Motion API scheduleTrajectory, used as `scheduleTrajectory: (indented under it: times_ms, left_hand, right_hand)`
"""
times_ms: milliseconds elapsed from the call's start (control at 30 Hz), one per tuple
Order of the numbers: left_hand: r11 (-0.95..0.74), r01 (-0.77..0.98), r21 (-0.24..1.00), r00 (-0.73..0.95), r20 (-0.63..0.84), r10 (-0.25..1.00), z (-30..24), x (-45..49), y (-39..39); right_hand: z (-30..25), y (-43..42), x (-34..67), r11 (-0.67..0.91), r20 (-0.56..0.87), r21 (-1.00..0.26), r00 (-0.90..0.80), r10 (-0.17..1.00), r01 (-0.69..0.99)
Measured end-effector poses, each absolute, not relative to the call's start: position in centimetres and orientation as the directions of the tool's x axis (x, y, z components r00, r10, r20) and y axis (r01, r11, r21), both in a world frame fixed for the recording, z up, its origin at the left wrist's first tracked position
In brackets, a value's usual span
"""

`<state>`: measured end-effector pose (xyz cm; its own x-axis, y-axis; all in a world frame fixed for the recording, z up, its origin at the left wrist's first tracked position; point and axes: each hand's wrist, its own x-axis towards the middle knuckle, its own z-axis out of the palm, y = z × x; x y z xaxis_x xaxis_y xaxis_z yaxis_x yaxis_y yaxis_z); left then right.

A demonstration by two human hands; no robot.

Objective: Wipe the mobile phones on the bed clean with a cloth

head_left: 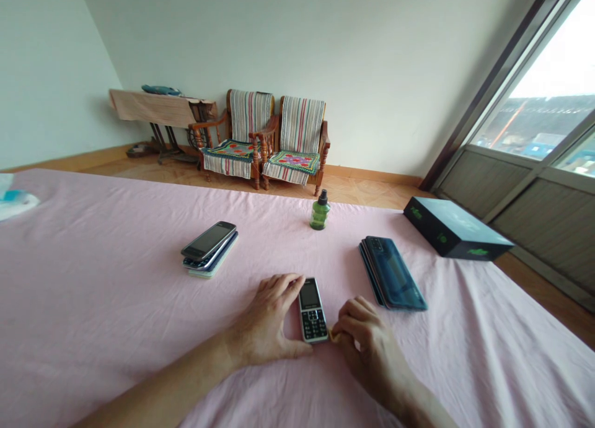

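The keypad phone (pixel 313 310) is laid face up on the pink cloth (pixel 116 329), flanked by the loosely spread left hand (pixel 272 319), its fingertips at the upper corner. A yellowish scrap (pixel 333 336) is pinched by the curled right hand (pixel 367 338) at the lower right edge, so this phone is judged unfinished. Whether the left stack (pixel 210 249) or right stack (pixel 393 273) is done cannot be told.

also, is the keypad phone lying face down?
No, the keypad phone lies face up on the pink cloth, screen and keys showing.
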<state>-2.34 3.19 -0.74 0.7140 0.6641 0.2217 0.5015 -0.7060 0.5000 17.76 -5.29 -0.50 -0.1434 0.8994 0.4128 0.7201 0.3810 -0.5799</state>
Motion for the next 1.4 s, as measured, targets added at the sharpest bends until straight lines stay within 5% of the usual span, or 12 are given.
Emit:
scheduleTrajectory:
  times_ms: [467, 1000, 1400]
  left_hand:
    - [-0.694, 0.513, 0.506, 0.709, 0.207, 0.675, -0.6, -2.3, 3.2]
    - [-0.754, 0.471, 0.458, 0.742, 0.256, 0.619, -0.7, -2.1, 3.5]
    - [-0.75, 0.47, 0.466, 0.739, 0.258, 0.623, -1.0, -2.2, 3.5]
  right_hand:
    - [-1.1, -4.8, 17.3, 0.358, 0.4, -0.666, -0.093, 0.912, 0.654]
    - [-1.0, -3.9, 15.3, 0.431, 0.421, -0.478, -0.231, 0.877, 0.765]
    - [-0.2, -4.5, 14.8, 0.472, 0.399, -0.467, -0.298, 0.867, 0.748]
